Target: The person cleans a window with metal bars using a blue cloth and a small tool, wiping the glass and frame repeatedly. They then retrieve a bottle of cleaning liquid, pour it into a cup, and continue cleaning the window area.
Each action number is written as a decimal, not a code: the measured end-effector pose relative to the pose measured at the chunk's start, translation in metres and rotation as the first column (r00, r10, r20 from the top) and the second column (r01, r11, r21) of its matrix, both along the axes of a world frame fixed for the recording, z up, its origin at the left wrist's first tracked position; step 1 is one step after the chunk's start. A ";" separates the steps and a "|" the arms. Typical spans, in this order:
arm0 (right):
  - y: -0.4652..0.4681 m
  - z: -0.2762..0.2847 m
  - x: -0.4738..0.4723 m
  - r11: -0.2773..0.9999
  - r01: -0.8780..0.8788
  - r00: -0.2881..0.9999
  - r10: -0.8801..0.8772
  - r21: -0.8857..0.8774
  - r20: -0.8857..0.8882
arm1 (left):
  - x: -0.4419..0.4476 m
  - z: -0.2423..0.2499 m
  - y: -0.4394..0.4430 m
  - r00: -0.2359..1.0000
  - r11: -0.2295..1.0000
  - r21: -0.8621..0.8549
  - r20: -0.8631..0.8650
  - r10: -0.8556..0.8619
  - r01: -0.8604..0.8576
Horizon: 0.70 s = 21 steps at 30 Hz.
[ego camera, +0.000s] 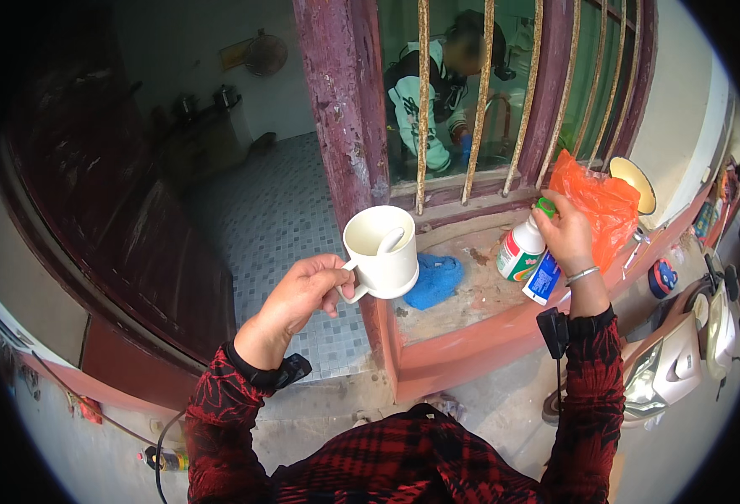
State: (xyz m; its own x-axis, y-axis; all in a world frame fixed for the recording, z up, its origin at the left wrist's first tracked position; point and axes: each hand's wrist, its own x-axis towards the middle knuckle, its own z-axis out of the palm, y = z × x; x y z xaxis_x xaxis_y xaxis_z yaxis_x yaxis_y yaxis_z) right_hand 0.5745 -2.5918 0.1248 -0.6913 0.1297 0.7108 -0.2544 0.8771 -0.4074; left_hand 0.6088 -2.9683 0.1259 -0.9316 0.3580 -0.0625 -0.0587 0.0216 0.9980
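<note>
My left hand (pixel 297 286) grips the handle of a cream-white mug (pixel 382 271), held upright in front of the window ledge. Inside the mug a white handle, perhaps a spoon's, leans against the wall; its lower end is hard to make out. With its fingers around the green cap, my right hand (pixel 570 234) holds a white plastic bottle (pixel 521 249) with a coloured label, slightly tilted over the ledge. A blue and white tube (pixel 543 277) lies against the bottle, below my right wrist. Between the mug and the bottle is a blue cloth (pixel 436 280).
An orange plastic bag (pixel 603 208) and a yellow enamel bowl (pixel 634 183) sit at the ledge's right end. Rusty bars (pixel 477 113) cover the window; a person (pixel 433 94) bends behind it. A dark door (pixel 111 189) opens left onto a tiled floor (pixel 269 214). A scooter (pixel 666 372) stands right.
</note>
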 end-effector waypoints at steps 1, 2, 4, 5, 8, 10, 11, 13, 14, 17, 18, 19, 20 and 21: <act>0.003 -0.004 -0.003 1.000 0.028 0.999 -0.027 -0.010 0.033 | 0.006 -0.004 -0.007 1.000 1.000 0.015 0.009 -0.008 0.008; 0.005 -0.008 -0.006 0.999 0.044 0.997 -0.043 -0.016 0.059 | 0.011 -0.007 -0.012 1.000 1.000 0.022 0.024 -0.007 0.006; 0.011 -0.013 -0.011 0.999 0.038 0.999 -0.037 -0.018 0.039 | 0.019 -0.013 -0.019 0.997 1.000 0.020 0.078 0.008 -0.010; 0.011 -0.016 -0.013 0.999 0.031 0.999 -0.030 -0.019 0.024 | 0.022 -0.015 -0.020 0.996 0.999 0.047 0.083 -0.022 0.018; 0.011 -0.014 -0.009 0.999 0.021 1.000 -0.020 0.024 -0.004 | 0.028 -0.020 -0.017 0.988 0.994 0.077 0.131 -0.087 0.077; 0.004 -0.012 0.006 0.998 0.048 0.997 -0.047 -0.028 0.055 | 0.029 -0.024 -0.009 0.977 0.982 0.108 0.128 -0.168 0.154; 0.000 -0.010 0.018 0.990 0.137 0.990 -0.136 0.022 -0.019 | 0.029 -0.026 -0.003 0.971 0.975 0.120 0.129 -0.203 0.188; -0.010 -0.013 0.055 0.983 0.181 0.982 -0.180 0.007 -0.056 | 0.028 -0.031 0.010 0.941 0.950 0.101 0.143 -0.307 0.295; -0.019 -0.019 0.078 0.993 0.100 0.994 -0.102 -0.056 -0.031 | 0.029 -0.035 0.018 0.931 0.936 0.117 0.117 -0.346 0.333; -0.056 -0.050 0.121 0.944 -0.288 0.929 0.317 -0.164 0.191 | 0.028 -0.045 0.044 0.848 0.847 0.130 0.065 -0.526 0.515; -0.064 -0.058 0.132 0.933 -0.321 0.910 0.352 -0.163 0.220 | 0.030 -0.049 0.053 0.838 0.837 0.111 0.049 -0.543 0.536; -0.070 -0.063 0.140 0.923 -0.350 0.890 0.382 -0.163 0.250 | 0.031 -0.052 0.063 0.822 0.820 0.099 0.031 -0.569 0.564; -0.076 -0.069 0.149 0.929 -0.308 0.913 0.349 -0.206 0.211 | 0.032 -0.056 0.071 0.811 0.811 0.079 0.041 -0.583 0.579; -0.080 -0.074 0.155 0.931 -0.266 0.934 0.314 -0.251 0.172 | 0.034 -0.059 0.079 0.797 0.798 0.070 0.040 -0.602 0.599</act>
